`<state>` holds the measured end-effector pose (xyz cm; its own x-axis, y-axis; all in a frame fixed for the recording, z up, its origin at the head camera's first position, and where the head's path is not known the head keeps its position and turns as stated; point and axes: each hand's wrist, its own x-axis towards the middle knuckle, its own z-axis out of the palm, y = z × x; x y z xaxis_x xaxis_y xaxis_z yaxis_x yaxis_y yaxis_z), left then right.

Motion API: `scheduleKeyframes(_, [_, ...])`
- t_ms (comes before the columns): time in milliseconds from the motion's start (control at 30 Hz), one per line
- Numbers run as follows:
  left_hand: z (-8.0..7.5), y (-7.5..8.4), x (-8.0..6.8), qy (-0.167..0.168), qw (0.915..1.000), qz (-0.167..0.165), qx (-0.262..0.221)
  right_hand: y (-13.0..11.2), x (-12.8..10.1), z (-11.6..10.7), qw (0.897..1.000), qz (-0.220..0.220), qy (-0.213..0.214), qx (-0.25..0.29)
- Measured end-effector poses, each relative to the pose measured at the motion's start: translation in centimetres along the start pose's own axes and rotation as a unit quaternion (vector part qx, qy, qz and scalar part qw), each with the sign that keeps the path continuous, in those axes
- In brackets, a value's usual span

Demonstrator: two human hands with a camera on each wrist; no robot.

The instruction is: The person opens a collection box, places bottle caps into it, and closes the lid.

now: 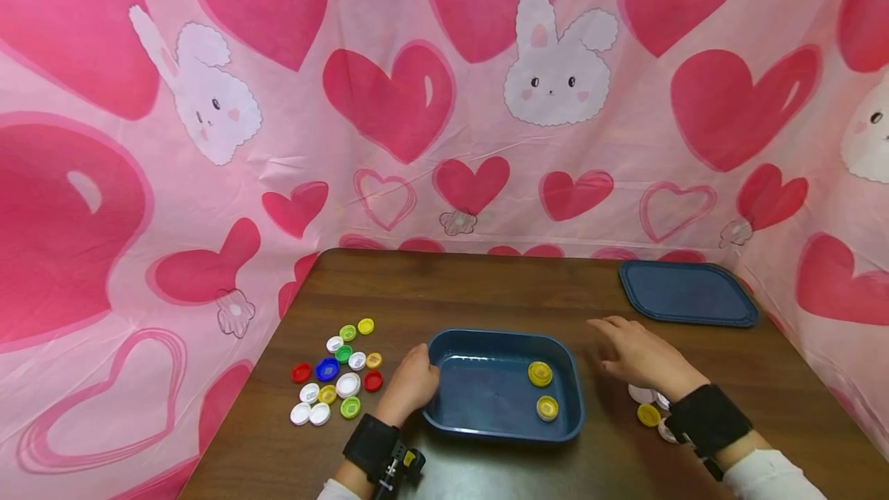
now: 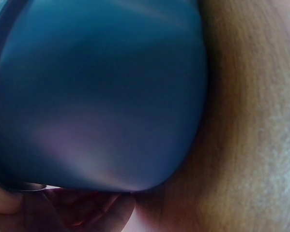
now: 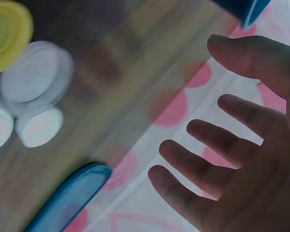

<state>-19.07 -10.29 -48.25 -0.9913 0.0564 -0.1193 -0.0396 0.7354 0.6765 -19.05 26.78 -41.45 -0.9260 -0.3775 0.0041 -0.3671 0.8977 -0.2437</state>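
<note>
- A loose cluster of bottle caps [image 1: 336, 380] (red, blue, green, yellow and white) is spread on the brown table [image 1: 486, 292] at the left, just beside the left hand.
- The left hand [image 1: 412, 386] is set against the left wall of the blue tray [image 1: 444, 346], with its fingers curled over the rim; in the left wrist view the tray wall [image 2: 101, 96] fills the picture and fingertips [image 2: 4, 200] are seen pressed at its lower edge.
- Two yellow caps [image 1: 540, 373] are lying inside the tray, toward its right side, one just nearer the person than the other.
- The right hand [image 1: 642, 357] is held flat above the table to the right of the tray, fingers [image 3: 217, 140] straight and spread (nothing is gripped).
- A few more caps, one yellow cap [image 1: 649, 414] and several white caps [image 3: 36, 77], are lying by the right wrist.
- A blue lid [image 1: 686, 293] is lying flat at the far right of the table, well apart from the tray.
</note>
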Motion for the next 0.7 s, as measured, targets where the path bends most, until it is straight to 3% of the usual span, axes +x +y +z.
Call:
scheduleKeyframes(100, [0.0, 0.0, 0.0, 0.009, 0.9999, 0.01, 0.009, 1.4, -0.4, 0.0, 1.0, 0.015, -0.003, 0.015])
scheduleKeyframes(367, [0.0, 0.0, 0.0, -0.002, 1.0, -0.007, -0.002, 4.7, -0.8, 1.0, 0.999, 0.037, -0.011, 0.027])
scheduleKeyframes(700, [0.0, 0.1, 0.0, -0.007, 0.9999, -0.012, -0.003, 6.1, -0.7, 2.3, 0.994, 0.091, -0.057, 0.033])
